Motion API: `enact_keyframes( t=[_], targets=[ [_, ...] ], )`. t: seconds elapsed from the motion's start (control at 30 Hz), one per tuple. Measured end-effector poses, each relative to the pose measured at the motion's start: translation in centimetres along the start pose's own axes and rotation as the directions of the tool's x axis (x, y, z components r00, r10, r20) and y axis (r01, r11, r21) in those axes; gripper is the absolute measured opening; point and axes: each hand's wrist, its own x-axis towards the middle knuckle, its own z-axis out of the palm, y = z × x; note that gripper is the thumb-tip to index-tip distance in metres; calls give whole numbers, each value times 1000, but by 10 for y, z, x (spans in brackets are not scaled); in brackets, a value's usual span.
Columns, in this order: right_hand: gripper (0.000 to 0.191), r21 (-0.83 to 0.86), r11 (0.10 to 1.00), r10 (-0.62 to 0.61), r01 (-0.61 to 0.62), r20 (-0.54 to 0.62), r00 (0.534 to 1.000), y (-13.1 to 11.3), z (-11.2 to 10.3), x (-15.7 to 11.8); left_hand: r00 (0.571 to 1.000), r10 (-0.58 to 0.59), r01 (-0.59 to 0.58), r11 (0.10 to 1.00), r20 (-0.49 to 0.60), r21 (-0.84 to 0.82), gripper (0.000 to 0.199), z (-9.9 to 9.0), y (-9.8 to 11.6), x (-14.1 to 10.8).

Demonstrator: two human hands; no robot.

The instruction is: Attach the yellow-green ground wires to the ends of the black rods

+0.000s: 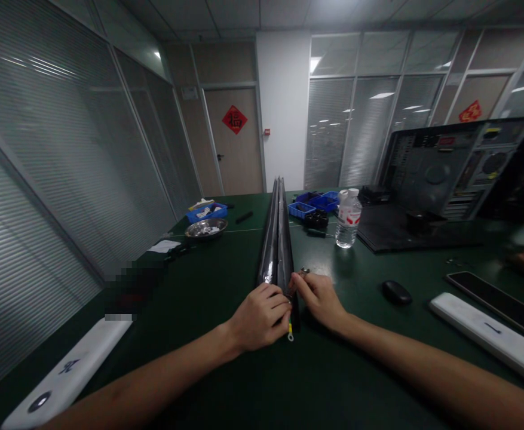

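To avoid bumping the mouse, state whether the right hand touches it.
Apart: the head view shows a strip of green tabletop between the right hand and the black mouse.

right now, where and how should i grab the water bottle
Likely best around the middle of the bottle, from the near side with the right hand: it stands upright, its round body suits wrapped fingers, and the black panel lies close on its right.

Gold-and-black "福" on the red diamond sign (235, 120), wooden door (239, 158).
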Motion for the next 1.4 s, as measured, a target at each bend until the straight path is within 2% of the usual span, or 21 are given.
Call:
enact_keyframes(
  t=[0.13,0.33,0.6,0.9,1.07,1.13,1.23,1.4],
  targets=[
    [43,24,999,-39,36,115,993,-1,0,0,1000,-1,1,1000,7,-3,22,2,-1,-1],
    [45,17,999,-32,30,136,990,-3,-2,0,1000,0,0,1000,7,-1,21,2,-1,-2],
    [45,30,1000,2,-4,63,998,1,0,0,1000,-3,3,1000,17,-10,20,2,-2,-2],
    [47,-6,1000,-18,18,52,998,-6,0,-3,1000,-4,4,1000,11,-2,20,2,-1,-2],
    [47,36,999,41,-39,-66,997,-8,-4,-2,999,-16,16,1000,35,-7,21,0,0,-1],
    [47,36,998,52,-49,-76,996,-8,-4,-1,999,-17,17,1000,39,-13,21,-1,0,-1],
    [48,31,999,34,-33,-26,999,-6,-3,-1,999,-13,14,1000,40,-18,21,-1,0,0],
    [45,28,999,-43,40,140,989,-6,-2,-1,1000,-5,6,1000,25,-10,20,0,-1,-1]
  ],
)
